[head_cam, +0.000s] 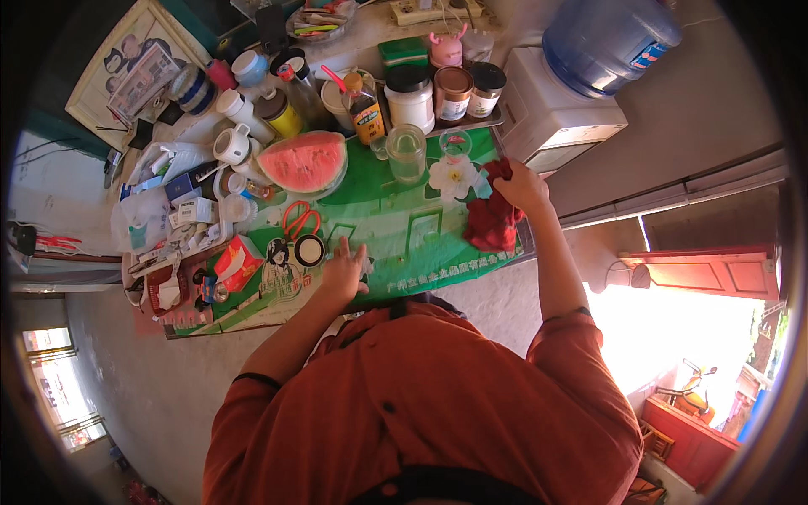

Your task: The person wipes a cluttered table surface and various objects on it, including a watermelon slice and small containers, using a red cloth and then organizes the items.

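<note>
My right hand (521, 185) grips a dark red cloth (493, 218) at the right end of the green printed table cover (404, 233). Bare of any object, my left hand (344, 271) rests with spread fingers at the near edge. Just left of it lie a roll of tape (309, 250) and red-handled scissors (302, 219). A cut piece of watermelon (304, 161) sits behind them under what looks like clear wrap. A glass mug (406, 154) and a small clear cup (455, 144) stand between the watermelon and the cloth.
Along the back stand a sauce bottle (366, 117), a white jar (409, 98) and several other containers. A water dispenser (555, 107) with a large blue bottle (606, 47) is at the back right. Boxes, bags and a red basket (165, 289) crowd the left side.
</note>
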A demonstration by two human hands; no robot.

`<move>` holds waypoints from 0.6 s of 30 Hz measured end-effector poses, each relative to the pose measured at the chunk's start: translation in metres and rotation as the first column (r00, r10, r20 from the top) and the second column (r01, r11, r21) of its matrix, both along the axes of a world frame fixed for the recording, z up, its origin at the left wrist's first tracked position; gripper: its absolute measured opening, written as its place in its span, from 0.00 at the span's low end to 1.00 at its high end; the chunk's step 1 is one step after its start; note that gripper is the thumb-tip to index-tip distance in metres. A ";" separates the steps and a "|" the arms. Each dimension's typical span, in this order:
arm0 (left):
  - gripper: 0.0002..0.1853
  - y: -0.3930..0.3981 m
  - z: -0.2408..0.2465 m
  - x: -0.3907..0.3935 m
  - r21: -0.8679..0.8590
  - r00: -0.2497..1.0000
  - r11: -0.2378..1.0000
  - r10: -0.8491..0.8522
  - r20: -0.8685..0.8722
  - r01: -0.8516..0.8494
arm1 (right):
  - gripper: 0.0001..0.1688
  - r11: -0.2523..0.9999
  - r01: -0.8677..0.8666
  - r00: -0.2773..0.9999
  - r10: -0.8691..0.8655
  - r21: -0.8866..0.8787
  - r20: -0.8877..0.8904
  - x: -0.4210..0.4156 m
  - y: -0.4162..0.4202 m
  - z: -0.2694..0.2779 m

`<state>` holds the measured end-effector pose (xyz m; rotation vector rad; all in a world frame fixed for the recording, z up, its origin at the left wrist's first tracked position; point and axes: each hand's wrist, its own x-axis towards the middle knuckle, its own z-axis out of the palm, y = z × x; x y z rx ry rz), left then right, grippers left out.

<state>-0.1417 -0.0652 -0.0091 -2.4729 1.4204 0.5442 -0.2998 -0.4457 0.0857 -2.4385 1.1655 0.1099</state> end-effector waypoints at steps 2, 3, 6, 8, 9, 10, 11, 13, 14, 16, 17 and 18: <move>0.63 -0.002 -0.001 0.002 -0.006 1.000 1.000 -0.014 -0.002 0.014 | 0.44 0.990 -0.078 0.996 0.083 -0.115 0.040 0.012 -0.016 -0.045; 0.62 -0.002 -0.003 0.003 -0.007 1.000 1.000 -0.013 -0.005 0.013 | 0.43 0.977 -0.107 0.994 0.106 -0.184 -0.014 0.015 -0.006 -0.060; 0.62 -0.002 0.004 0.001 -0.010 0.999 1.000 0.010 -0.038 -0.010 | 0.40 0.934 -0.154 0.988 0.140 -0.324 -0.065 0.021 0.021 -0.090; 0.61 0.000 0.004 0.001 -0.031 0.998 0.999 0.019 -0.054 -0.020 | 0.39 0.922 -0.182 0.983 0.184 -0.342 -0.026 0.005 0.028 -0.103; 0.61 0.002 0.006 0.000 -0.034 0.998 0.999 0.028 -0.055 -0.030 | 0.38 0.913 -0.201 0.977 0.213 -0.354 -0.006 -0.005 0.033 -0.105; 0.61 0.002 0.007 0.000 -0.042 0.998 0.999 0.031 -0.059 -0.034 | 0.38 0.909 -0.217 0.974 0.225 -0.356 -0.019 -0.016 0.038 -0.101; 0.61 0.003 0.008 0.000 -0.049 0.997 0.998 0.035 -0.062 -0.038 | 0.38 0.905 -0.233 0.971 0.237 -0.357 -0.031 -0.029 0.044 -0.097; 0.61 0.003 0.008 0.000 -0.080 0.997 0.996 0.036 -0.061 -0.041 | 0.37 0.894 -0.244 0.969 0.244 -0.375 -0.049 -0.056 0.047 -0.087; 0.61 0.003 0.007 0.000 -0.100 0.997 0.994 0.035 -0.067 -0.042 | 0.36 0.891 -0.242 0.969 0.240 -0.384 -0.054 -0.071 0.046 -0.086; 0.61 0.000 0.010 0.001 -0.136 0.994 0.990 0.034 -0.100 -0.047 | 0.34 0.918 -0.193 0.981 0.175 -0.347 -0.082 -0.102 0.036 -0.081; 0.61 0.000 0.010 0.000 -0.126 0.994 0.991 0.038 -0.099 -0.050 | 0.33 0.943 -0.144 0.988 0.118 -0.300 -0.104 -0.116 0.032 -0.079; 0.60 -0.001 0.008 -0.001 -0.118 0.994 0.991 0.049 -0.101 -0.061 | 0.30 0.968 -0.071 0.991 0.040 -0.241 -0.128 -0.120 0.036 -0.058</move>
